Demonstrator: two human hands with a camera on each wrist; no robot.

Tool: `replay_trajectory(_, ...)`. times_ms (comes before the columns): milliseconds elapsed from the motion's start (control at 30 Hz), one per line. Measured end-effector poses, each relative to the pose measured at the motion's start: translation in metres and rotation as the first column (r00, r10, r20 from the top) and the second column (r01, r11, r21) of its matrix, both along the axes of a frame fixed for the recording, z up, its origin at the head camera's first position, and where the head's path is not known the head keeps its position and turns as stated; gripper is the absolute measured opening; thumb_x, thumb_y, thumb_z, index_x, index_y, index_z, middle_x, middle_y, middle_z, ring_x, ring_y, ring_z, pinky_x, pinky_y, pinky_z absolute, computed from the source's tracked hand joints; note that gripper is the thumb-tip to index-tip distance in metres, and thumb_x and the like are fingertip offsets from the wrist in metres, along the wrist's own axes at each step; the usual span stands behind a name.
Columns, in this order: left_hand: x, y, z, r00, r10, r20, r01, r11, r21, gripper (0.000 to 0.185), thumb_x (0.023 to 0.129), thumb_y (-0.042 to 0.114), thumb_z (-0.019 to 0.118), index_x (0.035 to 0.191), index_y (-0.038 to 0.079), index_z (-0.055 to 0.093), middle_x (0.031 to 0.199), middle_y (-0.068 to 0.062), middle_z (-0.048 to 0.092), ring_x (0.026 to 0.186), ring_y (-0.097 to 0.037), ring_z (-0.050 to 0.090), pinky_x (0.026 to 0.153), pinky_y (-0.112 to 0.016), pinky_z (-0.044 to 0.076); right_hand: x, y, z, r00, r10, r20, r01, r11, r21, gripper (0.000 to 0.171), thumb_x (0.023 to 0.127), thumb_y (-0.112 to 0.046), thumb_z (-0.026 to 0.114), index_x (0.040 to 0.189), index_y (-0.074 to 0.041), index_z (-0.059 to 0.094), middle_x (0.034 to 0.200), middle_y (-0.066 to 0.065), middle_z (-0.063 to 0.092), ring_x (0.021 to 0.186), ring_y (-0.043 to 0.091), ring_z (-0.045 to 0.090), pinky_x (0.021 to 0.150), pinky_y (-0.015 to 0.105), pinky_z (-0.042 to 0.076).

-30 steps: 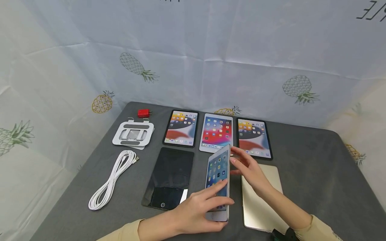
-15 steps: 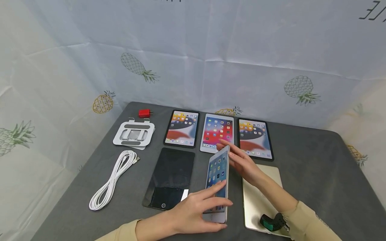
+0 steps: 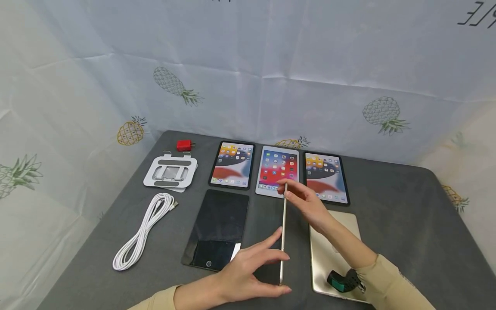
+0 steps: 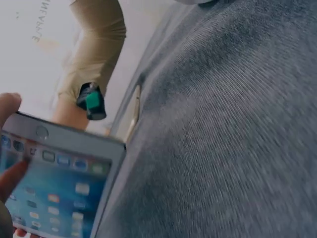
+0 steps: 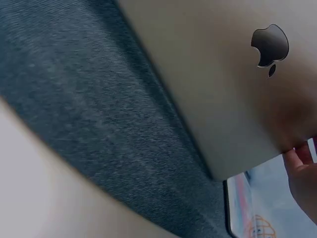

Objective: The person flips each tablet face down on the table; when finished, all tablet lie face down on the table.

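A slim silver tablet (image 3: pixel 283 232) stands on its long edge over the grey table (image 3: pixel 399 224), seen edge-on from the head view. My left hand (image 3: pixel 252 269) grips its near end, fingers on the lit screen (image 4: pixel 59 183) and thumb under the end. Pinching the far end is my right hand (image 3: pixel 304 200), whose fingertips (image 5: pixel 302 168) show against the tablet's gold back (image 5: pixel 218 89) with its logo.
A gold tablet (image 3: pixel 333 258) lies face down to the right, a dark-screened tablet (image 3: pixel 218 224) to the left. Three lit tablets (image 3: pixel 277 168) line the back. A white cable (image 3: pixel 143 232), white stand (image 3: pixel 170 173) and red charger (image 3: pixel 184 145) sit at left.
The held tablet has turned from a tilted, screen-visible pose to standing edge-on. My right hand moved from behind it to its far end.
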State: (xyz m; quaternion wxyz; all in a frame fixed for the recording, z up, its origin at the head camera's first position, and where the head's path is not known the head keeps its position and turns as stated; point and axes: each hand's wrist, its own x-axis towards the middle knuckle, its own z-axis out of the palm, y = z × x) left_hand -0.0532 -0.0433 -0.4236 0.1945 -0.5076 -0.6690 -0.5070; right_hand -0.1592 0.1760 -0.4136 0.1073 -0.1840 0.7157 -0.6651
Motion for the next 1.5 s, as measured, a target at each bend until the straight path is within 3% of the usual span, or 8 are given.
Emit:
replay_trajectory(233,0.004,0.005,-0.007,0.999,-0.016,0.042,0.012,0.997,0.073,0.069,0.059,0.011,0.094,0.116,0.001,0.056,0.143,-0.033,0.040,0.111,-0.027,0.063,0.080,-0.021,0.053,-0.003,-0.003,0.005,0.998,-0.056,-0.016,0.057,0.998,0.023,0.033,0.099,-0.018,0.059,0.129,-0.003,0.058,0.115,0.010,0.059,0.110,0.037,0.051,0.094,0.030,0.047)
replay_trajectory(467,0.012,0.004,-0.016,0.982,-0.009,0.190,-0.002,0.998,0.060,0.069,0.061,0.005,0.092,0.117,0.001,0.053,0.144,-0.034,0.037,0.117,-0.035,0.058,0.076,-0.020,0.054,-0.009,-0.008,0.006,0.999,-0.042,0.032,0.041,0.999,0.023,0.038,0.097,-0.017,0.062,0.132,-0.004,0.058,0.129,0.013,0.056,0.111,0.029,0.047,0.092,0.031,0.047)
replay_trajectory(767,0.019,-0.004,-0.013,0.919,0.000,0.395,-0.002,1.000,0.004,0.065,0.065,-0.004,0.087,0.118,-0.001,0.050,0.144,-0.037,0.035,0.117,-0.035,0.058,0.073,-0.021,0.055,-0.016,-0.010,0.000,1.000,-0.013,-0.015,0.016,0.980,0.198,0.042,0.096,-0.023,0.064,0.137,-0.016,0.059,0.137,0.018,0.054,0.108,0.029,0.051,0.091,0.043,0.045)
replay_trajectory(1033,0.013,-0.017,-0.016,0.833,-0.006,0.553,0.052,0.996,-0.066,0.087,0.074,0.009,0.084,0.147,0.002,0.037,0.153,-0.022,0.030,0.128,-0.033,0.049,0.079,-0.024,0.054,-0.020,-0.018,-0.003,0.999,-0.014,-0.038,0.024,0.963,0.268,0.043,0.094,-0.027,0.067,0.134,-0.013,0.059,0.117,0.015,0.062,0.095,0.028,0.053,0.079,0.038,0.047)
replay_trajectory(1167,0.010,-0.026,-0.015,0.838,0.049,0.543,0.038,0.988,-0.148,0.092,0.078,0.020,0.083,0.152,0.008,0.031,0.154,-0.016,0.032,0.124,-0.026,0.054,0.085,-0.025,0.053,-0.020,-0.023,-0.005,0.997,-0.056,-0.050,0.069,0.954,0.292,0.040,0.092,-0.027,0.070,0.124,-0.006,0.059,0.098,0.008,0.060,0.085,0.025,0.053,0.070,0.030,0.046)
replay_trajectory(1267,0.010,-0.033,-0.016,0.871,0.168,0.462,-0.042,0.962,-0.271,0.095,0.077,0.033,0.083,0.153,0.012,0.031,0.151,-0.011,0.039,0.114,-0.018,0.061,0.087,-0.026,0.052,-0.020,-0.026,-0.008,0.996,-0.066,-0.065,0.083,0.944,0.319,0.038,0.092,-0.027,0.070,0.120,-0.004,0.060,0.099,0.005,0.062,0.085,0.023,0.054,0.070,0.028,0.047)
replay_trajectory(1400,0.009,-0.039,-0.018,0.904,0.348,0.250,-0.219,0.876,-0.429,0.099,0.072,0.052,0.081,0.151,0.012,0.037,0.146,-0.006,0.048,0.117,-0.015,0.059,0.089,-0.031,0.053,-0.021,-0.027,-0.014,0.994,-0.048,-0.094,0.078,0.934,0.349,0.034,0.093,-0.027,0.068,0.120,-0.007,0.063,0.104,0.004,0.067,0.089,0.022,0.059,0.076,0.031,0.052)
replay_trajectory(1500,0.007,-0.041,-0.022,0.909,0.401,0.116,-0.302,0.824,-0.479,0.100,0.071,0.059,0.078,0.149,0.009,0.040,0.146,-0.006,0.048,0.127,-0.015,0.052,0.089,-0.032,0.053,-0.022,-0.027,-0.017,0.992,-0.036,-0.119,0.078,0.925,0.371,0.032,0.094,-0.029,0.067,0.120,-0.012,0.065,0.109,0.001,0.067,0.093,0.021,0.060,0.082,0.034,0.053)
